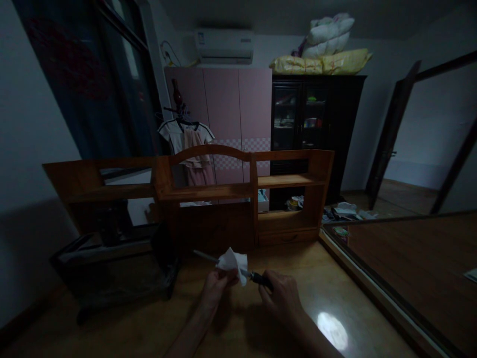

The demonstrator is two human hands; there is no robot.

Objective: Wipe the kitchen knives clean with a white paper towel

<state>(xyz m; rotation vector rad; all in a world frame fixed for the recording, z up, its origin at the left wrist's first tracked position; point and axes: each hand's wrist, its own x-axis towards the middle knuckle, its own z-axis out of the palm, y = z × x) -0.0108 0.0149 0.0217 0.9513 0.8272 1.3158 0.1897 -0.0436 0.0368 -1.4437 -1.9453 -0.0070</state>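
Observation:
In the lower middle of the head view, my left hand [217, 284] pinches a folded white tissue [234, 262]. The tissue is wrapped around a long slim metal blade or shaft [205, 256], whose far end sticks out to the left. A black handle [262, 280] belongs to the same tool, and my right hand [282, 292] is closed around it. Whether it is a knife or a screwdriver I cannot tell in the dim light. Both hands are held above a wooden tabletop [246, 318].
A wooden shelf unit [208, 192] stands along the table's far side. To the left is a dark open-topped box [119, 278]. A raised ledge [372, 288] borders the right side. Bright light reflects off the tabletop near my right forearm.

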